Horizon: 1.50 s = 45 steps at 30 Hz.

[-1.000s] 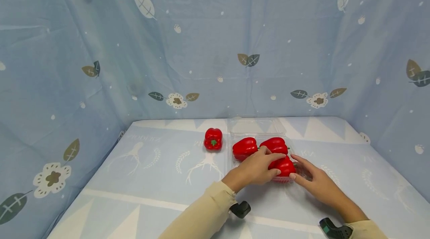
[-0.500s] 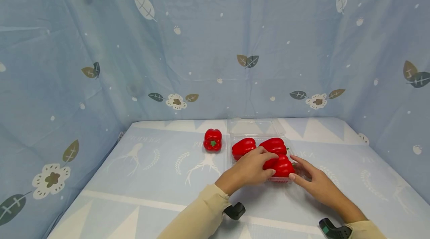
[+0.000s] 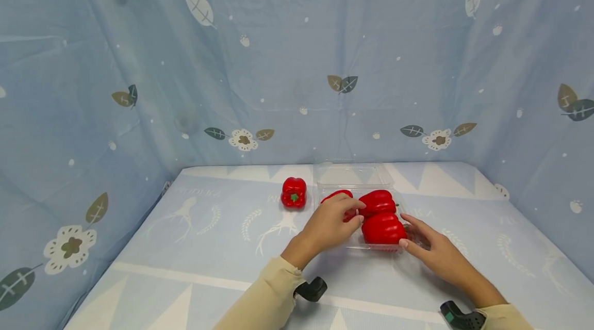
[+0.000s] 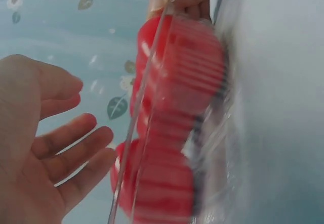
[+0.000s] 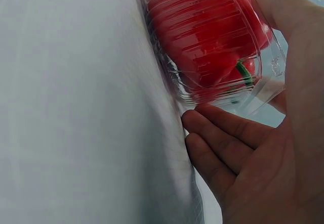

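Note:
Several red bell peppers sit in a clear plastic clamshell container (image 3: 366, 246), its lid folded back. One bell pepper (image 3: 382, 229) lies at the front right with another bell pepper (image 3: 378, 202) behind it. My left hand (image 3: 327, 221) is over the container's left part and partly hides a third bell pepper (image 3: 337, 195); in the left wrist view its fingers (image 4: 83, 158) are spread and relaxed, with nothing between them. My right hand (image 3: 436, 252) holds the container's right front corner, thumb (image 5: 276, 11) at the front rim and fingers along the right side.
A single red bell pepper (image 3: 294, 193) stands on the cloth-covered table left of the container, its green stem facing me. The clear lid (image 3: 353, 175) lies back behind the container. A blue patterned curtain (image 3: 278, 62) encloses the back and sides.
My left hand has let go of the front right bell pepper and moved left, now overlapping the left pepper. My right hand has stayed at the container's corner.

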Each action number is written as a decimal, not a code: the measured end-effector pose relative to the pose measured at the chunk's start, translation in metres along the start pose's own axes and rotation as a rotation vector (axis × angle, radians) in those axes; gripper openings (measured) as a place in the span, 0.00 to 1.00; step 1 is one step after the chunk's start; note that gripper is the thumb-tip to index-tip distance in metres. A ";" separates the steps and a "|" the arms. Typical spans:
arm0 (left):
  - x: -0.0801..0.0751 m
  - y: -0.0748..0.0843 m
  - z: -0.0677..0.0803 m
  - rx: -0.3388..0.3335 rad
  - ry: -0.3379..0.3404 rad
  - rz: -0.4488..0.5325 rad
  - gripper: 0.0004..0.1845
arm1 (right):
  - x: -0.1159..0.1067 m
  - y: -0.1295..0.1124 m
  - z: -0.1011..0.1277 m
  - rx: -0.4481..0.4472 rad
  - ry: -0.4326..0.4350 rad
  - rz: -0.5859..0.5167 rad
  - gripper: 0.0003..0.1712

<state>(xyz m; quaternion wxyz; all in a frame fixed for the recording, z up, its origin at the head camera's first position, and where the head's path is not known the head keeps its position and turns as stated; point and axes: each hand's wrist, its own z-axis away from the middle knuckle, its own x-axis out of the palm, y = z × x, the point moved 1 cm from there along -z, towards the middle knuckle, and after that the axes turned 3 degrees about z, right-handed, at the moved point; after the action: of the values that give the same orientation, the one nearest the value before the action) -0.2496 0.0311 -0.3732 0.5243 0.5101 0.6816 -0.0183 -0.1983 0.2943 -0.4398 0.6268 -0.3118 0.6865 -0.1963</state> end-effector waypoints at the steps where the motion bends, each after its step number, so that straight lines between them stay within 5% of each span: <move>1: -0.002 -0.002 0.000 0.001 0.021 0.000 0.13 | 0.000 0.000 0.000 0.001 0.000 -0.001 0.41; 13: -0.021 -0.018 0.008 -0.134 0.104 0.018 0.13 | 0.000 -0.001 0.000 0.016 -0.006 -0.009 0.42; 21: -0.031 -0.030 0.008 -0.138 0.147 -0.017 0.11 | 0.001 -0.001 0.001 0.022 -0.008 -0.026 0.42; 28: -0.045 -0.061 0.013 -0.176 0.351 -0.151 0.07 | -0.001 -0.003 0.000 0.013 -0.012 -0.017 0.41; 34: -0.046 -0.083 0.017 -0.216 0.508 -0.136 0.05 | -0.002 -0.002 0.000 0.004 -0.013 -0.019 0.41; 39: -0.048 -0.093 0.019 -0.299 0.539 -0.105 0.06 | -0.001 -0.001 -0.001 0.000 -0.012 -0.024 0.41; 45: -0.049 -0.106 0.020 -0.499 0.475 -0.025 0.14 | -0.001 0.000 -0.001 0.001 -0.011 -0.022 0.41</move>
<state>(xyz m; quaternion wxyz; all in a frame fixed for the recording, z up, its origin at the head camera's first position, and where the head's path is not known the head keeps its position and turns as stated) -0.3146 -0.0637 -0.4003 0.4592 0.3478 0.7743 0.2620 -0.1994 0.2951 -0.4389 0.6285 -0.3202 0.6796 -0.2018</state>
